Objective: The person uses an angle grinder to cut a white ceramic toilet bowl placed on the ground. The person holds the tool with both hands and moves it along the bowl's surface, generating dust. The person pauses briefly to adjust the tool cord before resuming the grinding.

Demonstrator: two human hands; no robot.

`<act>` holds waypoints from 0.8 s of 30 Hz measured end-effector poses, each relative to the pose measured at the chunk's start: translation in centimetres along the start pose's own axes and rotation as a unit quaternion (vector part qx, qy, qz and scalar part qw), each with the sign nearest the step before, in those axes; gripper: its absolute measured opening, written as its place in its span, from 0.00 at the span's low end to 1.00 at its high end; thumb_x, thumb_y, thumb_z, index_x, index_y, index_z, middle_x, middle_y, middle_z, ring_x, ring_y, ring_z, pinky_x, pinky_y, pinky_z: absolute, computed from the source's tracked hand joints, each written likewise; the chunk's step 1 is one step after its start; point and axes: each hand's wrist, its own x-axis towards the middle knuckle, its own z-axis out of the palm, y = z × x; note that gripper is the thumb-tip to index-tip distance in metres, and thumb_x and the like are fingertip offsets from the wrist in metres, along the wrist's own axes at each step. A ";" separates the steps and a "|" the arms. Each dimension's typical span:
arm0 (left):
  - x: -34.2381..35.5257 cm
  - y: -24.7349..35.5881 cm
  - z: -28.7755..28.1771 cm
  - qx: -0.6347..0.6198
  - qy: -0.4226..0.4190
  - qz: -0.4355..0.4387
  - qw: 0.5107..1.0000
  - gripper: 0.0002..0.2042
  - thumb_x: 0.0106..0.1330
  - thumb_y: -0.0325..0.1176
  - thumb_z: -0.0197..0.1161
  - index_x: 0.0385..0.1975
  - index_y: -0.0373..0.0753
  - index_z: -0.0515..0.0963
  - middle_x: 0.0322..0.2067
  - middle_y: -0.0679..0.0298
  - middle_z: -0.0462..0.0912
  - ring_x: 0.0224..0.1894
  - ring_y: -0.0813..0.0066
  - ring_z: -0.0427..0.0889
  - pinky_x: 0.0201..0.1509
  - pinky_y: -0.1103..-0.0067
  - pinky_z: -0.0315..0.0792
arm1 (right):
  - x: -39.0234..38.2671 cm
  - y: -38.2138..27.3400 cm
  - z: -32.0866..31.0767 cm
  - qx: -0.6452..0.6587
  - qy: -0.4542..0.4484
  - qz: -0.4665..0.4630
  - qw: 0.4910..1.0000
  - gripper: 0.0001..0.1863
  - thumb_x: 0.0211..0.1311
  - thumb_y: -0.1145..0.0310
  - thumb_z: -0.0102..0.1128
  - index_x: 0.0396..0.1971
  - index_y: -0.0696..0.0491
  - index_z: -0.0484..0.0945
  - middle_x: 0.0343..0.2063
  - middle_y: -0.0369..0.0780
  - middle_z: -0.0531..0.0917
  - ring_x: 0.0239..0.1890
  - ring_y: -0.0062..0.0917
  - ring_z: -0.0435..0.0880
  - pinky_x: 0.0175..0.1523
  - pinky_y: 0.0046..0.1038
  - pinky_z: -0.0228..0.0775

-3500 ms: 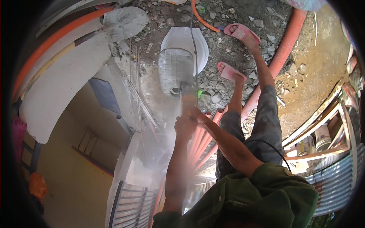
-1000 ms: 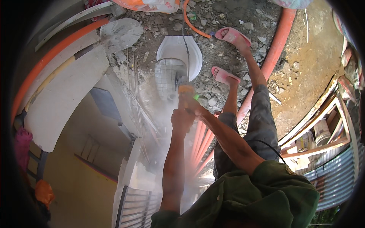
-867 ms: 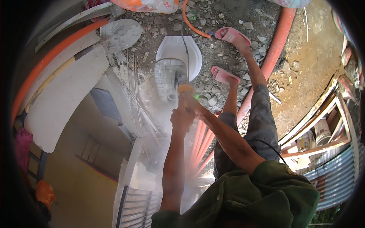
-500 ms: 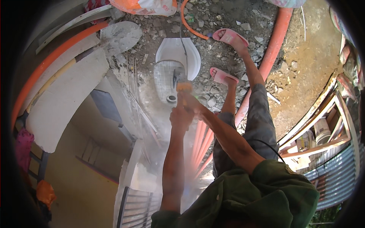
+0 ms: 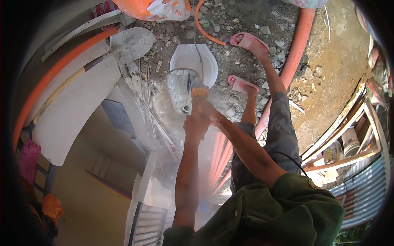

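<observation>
An angle grinder [image 5: 200, 92] with an orange body is gripped by both of my hands. My left hand [image 5: 196, 125] is closed round its rear part, and my right hand [image 5: 208, 111] is wrapped round it just ahead and to the right. The grinder's disc [image 5: 190, 83] stands at the white ceramic squat toilet pan [image 5: 212, 67], beside its gridded part; haze blurs whether it touches. A round opening shows at the pan's near end. Pale dust hangs around the tool and streams back along my left forearm.
Broken rubble [image 5: 246, 22] surrounds the pan. A thick orange pipe [image 5: 296, 51] runs past my pink sandals [image 5: 243, 85]. Several thinner orange pipes [image 5: 219, 153] lie near my legs. At the left are a shovel [image 5: 131, 43] and thin rods; at the right, a wooden frame [image 5: 371, 123].
The view has shifted slightly, so the surroundings sit a little lower. Both hands keep their hold on the angle grinder at the pan.
</observation>
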 end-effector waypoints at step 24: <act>0.2 1.3 -1.7 -0.009 -0.003 0.009 1.000 0.47 0.54 0.38 0.69 0.74 0.50 0.50 0.37 0.41 0.84 0.43 0.39 0.83 0.49 0.54 0.77 | 0.5 -1.0 0.6 0.020 0.012 0.000 1.000 0.18 0.69 0.49 0.56 0.44 0.48 0.75 0.31 0.30 0.77 0.32 0.15 0.77 0.37 0.22 0.71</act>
